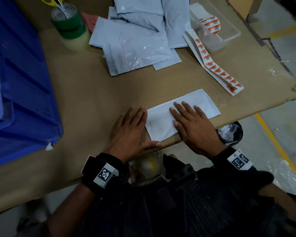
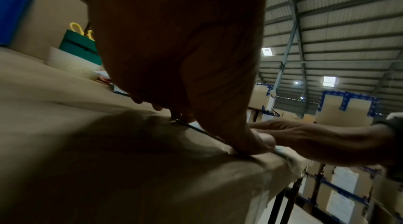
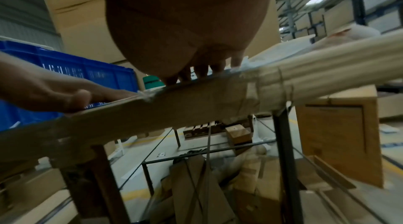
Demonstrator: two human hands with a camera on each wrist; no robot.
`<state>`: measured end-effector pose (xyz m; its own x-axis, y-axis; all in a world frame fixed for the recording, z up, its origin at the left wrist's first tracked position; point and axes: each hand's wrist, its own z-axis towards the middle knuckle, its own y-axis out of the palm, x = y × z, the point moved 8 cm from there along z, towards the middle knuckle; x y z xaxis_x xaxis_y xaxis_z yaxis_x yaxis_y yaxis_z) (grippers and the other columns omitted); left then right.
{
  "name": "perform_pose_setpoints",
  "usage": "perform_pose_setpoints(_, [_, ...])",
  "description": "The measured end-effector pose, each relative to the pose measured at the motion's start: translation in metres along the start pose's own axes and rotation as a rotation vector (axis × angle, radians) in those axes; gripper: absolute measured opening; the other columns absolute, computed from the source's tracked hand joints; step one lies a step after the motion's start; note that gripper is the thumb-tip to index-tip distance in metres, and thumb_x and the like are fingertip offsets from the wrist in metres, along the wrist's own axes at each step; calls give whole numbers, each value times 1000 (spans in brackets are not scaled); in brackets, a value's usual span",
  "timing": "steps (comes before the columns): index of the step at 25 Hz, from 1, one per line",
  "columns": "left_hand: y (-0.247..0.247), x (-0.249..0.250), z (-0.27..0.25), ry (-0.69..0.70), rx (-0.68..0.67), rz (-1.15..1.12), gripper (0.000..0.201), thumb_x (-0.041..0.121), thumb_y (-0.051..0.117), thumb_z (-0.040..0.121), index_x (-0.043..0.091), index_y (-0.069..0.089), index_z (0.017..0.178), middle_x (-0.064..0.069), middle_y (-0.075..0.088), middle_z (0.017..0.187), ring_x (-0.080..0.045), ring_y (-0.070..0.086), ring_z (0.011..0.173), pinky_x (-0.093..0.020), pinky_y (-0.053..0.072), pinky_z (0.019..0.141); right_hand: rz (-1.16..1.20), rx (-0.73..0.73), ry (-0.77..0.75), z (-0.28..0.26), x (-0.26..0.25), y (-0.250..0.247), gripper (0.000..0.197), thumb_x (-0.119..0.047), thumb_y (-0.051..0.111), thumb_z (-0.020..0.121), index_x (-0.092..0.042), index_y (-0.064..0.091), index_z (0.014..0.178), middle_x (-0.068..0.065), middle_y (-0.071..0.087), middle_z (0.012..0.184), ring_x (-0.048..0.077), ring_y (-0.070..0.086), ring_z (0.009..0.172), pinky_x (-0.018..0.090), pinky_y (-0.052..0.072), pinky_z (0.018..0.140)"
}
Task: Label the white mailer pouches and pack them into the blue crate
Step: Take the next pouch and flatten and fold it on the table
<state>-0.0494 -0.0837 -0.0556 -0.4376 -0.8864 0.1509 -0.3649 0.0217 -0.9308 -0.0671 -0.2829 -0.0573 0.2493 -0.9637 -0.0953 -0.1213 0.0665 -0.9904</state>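
Far out to the left of both hands sits the blue crate [image 1: 19, 93], its wall hard against the worktop [image 1: 85, 93] edge. Beyond the hands, a little left, stand tape rolls [image 1: 70, 29] with yellow scissors [image 1: 53, 1] poked in. The left hand [image 1: 132, 132] lies flat, fingers straight, at the left end of a white mailer pouch [image 1: 162, 124], thumb along the near edge. The right hand [image 1: 193, 127] rests flat on top of the pouch, fingers spread, gripping nothing. Ahead of them is the heap of pouches [image 1: 137, 40], and further right a strip of orange labels [image 1: 217, 69]. No label shows on the pouch. My worry: it lies right at the worktop's lip, so a careless sweep could slide it off, or trap a crease under a label.
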Motion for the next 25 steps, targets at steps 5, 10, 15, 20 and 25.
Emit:
perform_pose_setpoints(5, [-6,-3,9,13,48,-4,91,76,30,92,20,10,161,4,4,169,-20,-3,155,-41,6,124,10,-76,-134,5,-32,6,59,-48,14,111,-28,8,166,-1,5,173,18,0,160,45,5,129])
perform_pose_setpoints(10, [-8,0,11,26,9,25,95,72,39,94,16,5,162,0,-2,170,-22,-9,156,-40,2,124,23,-27,40,9,25,-1,63,-52,13,109,-24,11,166,-2,11,173,15,4,159,47,15,127])
perform_pose_setpoints(15, [-12,41,32,227,41,-68,80,55,27,105,7,-2,161,-9,-5,170,-20,-7,156,-31,-2,123,57,-31,-71,18,-3,2,62,-44,13,110,-15,20,164,4,15,172,19,9,159,44,15,128])
perform_pose_setpoints(20, [3,32,31,204,-17,-114,82,62,25,102,17,-7,162,1,-15,169,-11,-12,155,-33,2,126,99,-7,68,10,40,6,80,-69,19,104,-19,7,166,-3,4,173,12,-2,159,40,6,129])
perform_pose_setpoints(25, [8,27,26,121,5,-193,86,68,26,99,22,-10,162,8,-17,168,-7,-12,154,-30,0,125,92,-55,105,4,89,1,83,-71,15,103,-20,-2,166,-1,-3,173,14,-3,159,39,6,129])
